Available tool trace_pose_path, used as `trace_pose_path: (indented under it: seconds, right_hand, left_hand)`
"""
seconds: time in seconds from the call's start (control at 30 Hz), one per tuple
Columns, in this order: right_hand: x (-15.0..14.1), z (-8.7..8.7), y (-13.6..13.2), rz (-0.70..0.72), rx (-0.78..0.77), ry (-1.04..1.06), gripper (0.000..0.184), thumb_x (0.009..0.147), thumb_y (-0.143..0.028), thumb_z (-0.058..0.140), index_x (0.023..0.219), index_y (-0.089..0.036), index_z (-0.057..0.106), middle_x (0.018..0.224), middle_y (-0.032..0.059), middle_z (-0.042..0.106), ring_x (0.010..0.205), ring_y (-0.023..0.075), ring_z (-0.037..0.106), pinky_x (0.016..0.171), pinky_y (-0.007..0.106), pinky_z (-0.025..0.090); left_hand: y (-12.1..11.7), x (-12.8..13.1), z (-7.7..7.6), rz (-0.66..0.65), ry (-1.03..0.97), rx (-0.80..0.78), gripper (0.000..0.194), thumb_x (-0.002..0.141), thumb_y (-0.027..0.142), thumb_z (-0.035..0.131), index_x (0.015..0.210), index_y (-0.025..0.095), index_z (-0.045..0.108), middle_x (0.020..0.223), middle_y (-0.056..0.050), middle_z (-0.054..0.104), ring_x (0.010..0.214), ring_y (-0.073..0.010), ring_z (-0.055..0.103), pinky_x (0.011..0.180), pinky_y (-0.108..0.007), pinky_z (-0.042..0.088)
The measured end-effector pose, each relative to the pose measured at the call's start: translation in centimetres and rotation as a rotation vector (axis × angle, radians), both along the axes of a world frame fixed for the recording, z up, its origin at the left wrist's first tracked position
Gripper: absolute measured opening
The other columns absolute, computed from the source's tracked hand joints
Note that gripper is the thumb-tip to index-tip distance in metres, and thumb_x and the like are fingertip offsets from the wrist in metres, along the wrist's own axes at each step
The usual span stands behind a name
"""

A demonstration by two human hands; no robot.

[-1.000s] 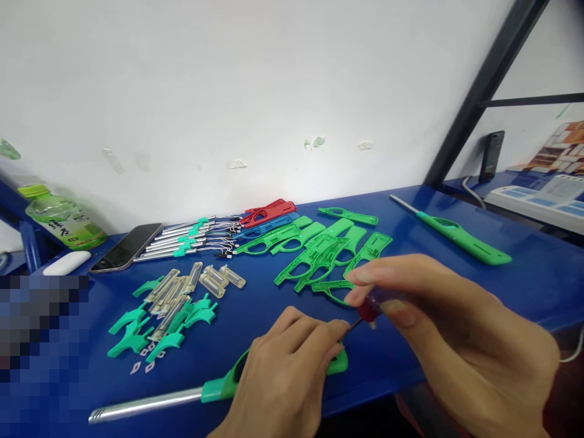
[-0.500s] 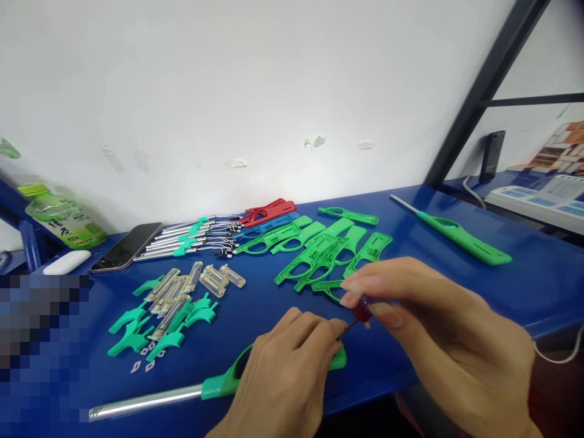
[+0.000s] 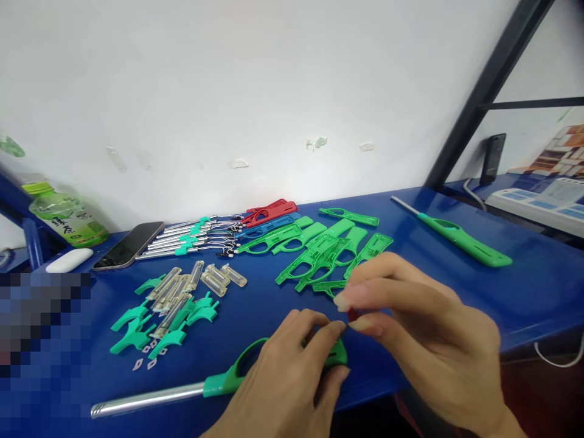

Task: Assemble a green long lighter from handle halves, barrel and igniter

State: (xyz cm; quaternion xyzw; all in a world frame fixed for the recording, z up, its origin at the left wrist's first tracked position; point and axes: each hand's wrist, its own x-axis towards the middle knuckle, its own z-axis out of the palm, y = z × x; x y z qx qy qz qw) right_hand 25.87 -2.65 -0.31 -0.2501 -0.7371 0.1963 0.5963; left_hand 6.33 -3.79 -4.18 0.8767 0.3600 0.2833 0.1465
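Note:
My left hand (image 3: pixel 292 371) is wrapped over the green handle of a long-necked gas lighter (image 3: pixel 241 371), which lies on the blue table with its metal tube pointing left. Just to the right, my right hand (image 3: pixel 410 340) pinches a small screwdriver (image 3: pixel 351 314) between thumb and fingertips. Only a bit of its red handle shows, and its shaft is hidden. Behind the hands lie green handle shells (image 3: pixel 314 258), several of them overlapping. Teal triggers (image 3: pixel 134 334) and clear fuel tanks (image 3: pixel 171 292) are heaped to the left, with tiny pale pieces (image 3: pixel 138 364) in front.
Metal lighter tubes with wires (image 3: pixel 182 237) lie at the back left, beside red shells (image 3: pixel 271 213) and a blue shell (image 3: pixel 269 226). A phone (image 3: pixel 130 245), a white case (image 3: pixel 69 260) and a bottle (image 3: pixel 68 219) stand left. Another green lighter (image 3: pixel 460 234) rests at the right.
My right hand has moved a little left and down, closer to my left hand. The screwdriver is now more hidden behind the fingers. My left thumb shows at the lighter's near edge.

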Motion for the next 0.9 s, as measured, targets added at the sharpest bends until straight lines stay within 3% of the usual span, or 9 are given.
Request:
trace_pose_path:
  seconds: [0.2, 0.37, 0.47, 0.6, 0.7, 0.8, 0.9]
  right_hand:
    - [-0.25, 0.13, 0.35, 0.011, -0.042, -0.022, 0.042, 0.096, -0.006, 0.068, 0.127, -0.033, 0.074, 0.102, 0.0019, 0.075, 0.09, 0.0173, 0.067, 0.074, 0.03, 0.06]
    - [-0.2, 0.01, 0.77, -0.035, 0.001, -0.032, 0.037, 0.097, -0.015, 0.076, 0.129, -0.034, 0.075, 0.098, 0.0011, 0.069, 0.085, 0.0155, 0.062, 0.075, 0.029, 0.059]
    - [0.05, 0.09, 0.72, -0.012, 0.028, -0.07, 0.032, 0.104, -0.029, 0.069, 0.135, -0.032, 0.073, 0.104, 0.0021, 0.069, 0.086, 0.0142, 0.065, 0.077, 0.027, 0.06]
    - [0.19, 0.45, 0.27, 0.045, -0.033, -0.16, 0.045, 0.106, -0.01, 0.053, 0.143, -0.032, 0.066, 0.129, 0.001, 0.075, 0.113, 0.0167, 0.072, 0.093, 0.029, 0.062]
    - [-0.22, 0.38, 0.26, 0.057, -0.037, -0.088, 0.046, 0.1, -0.005, 0.061, 0.136, -0.033, 0.07, 0.114, -0.0008, 0.079, 0.099, 0.0158, 0.073, 0.082, 0.028, 0.063]
    - [-0.53, 0.06, 0.47, -0.04, 0.035, -0.02, 0.038, 0.092, -0.012, 0.081, 0.124, -0.032, 0.076, 0.095, -0.0018, 0.074, 0.082, 0.014, 0.066, 0.07, 0.026, 0.058]
    - [-0.29, 0.01, 0.34, -0.077, 0.074, -0.079, 0.032, 0.097, -0.024, 0.078, 0.128, -0.03, 0.076, 0.102, 0.0012, 0.072, 0.087, 0.0139, 0.066, 0.075, 0.025, 0.059]
  left_hand:
    - [0.21, 0.19, 0.53, 0.02, -0.03, -0.052, 0.041, 0.091, 0.011, 0.07, 0.127, 0.029, 0.063, 0.12, -0.002, 0.072, 0.105, -0.0232, 0.074, 0.089, -0.04, 0.066]
    - [0.26, 0.25, 0.55, 0.017, -0.038, -0.046, 0.04, 0.09, 0.011, 0.072, 0.125, 0.028, 0.064, 0.119, -0.002, 0.073, 0.104, -0.0239, 0.074, 0.09, -0.041, 0.065]
    - [0.34, 0.25, 0.68, 0.012, -0.047, -0.075, 0.032, 0.098, 0.017, 0.067, 0.128, 0.029, 0.065, 0.119, -0.001, 0.072, 0.106, -0.0228, 0.074, 0.092, -0.039, 0.064]
    - [0.54, 0.32, 0.94, 0.012, -0.126, -0.109, 0.023, 0.106, 0.02, 0.056, 0.126, 0.027, 0.064, 0.113, -0.001, 0.074, 0.101, -0.0199, 0.074, 0.087, -0.034, 0.061]
    - [0.63, 0.41, 0.99, 0.0, -0.188, -0.088, 0.018, 0.107, 0.017, 0.051, 0.116, 0.025, 0.064, 0.104, -0.001, 0.073, 0.092, -0.0189, 0.072, 0.081, -0.032, 0.06]
    - [0.64, 0.43, 0.96, -0.022, -0.176, -0.049, 0.019, 0.108, 0.015, 0.047, 0.107, 0.023, 0.064, 0.099, -0.001, 0.072, 0.089, -0.0192, 0.07, 0.077, -0.03, 0.059]
    - [0.66, 0.35, 0.99, -0.028, -0.152, -0.052, 0.021, 0.108, 0.014, 0.046, 0.106, 0.023, 0.065, 0.099, -0.001, 0.072, 0.087, -0.0186, 0.07, 0.074, -0.028, 0.057]
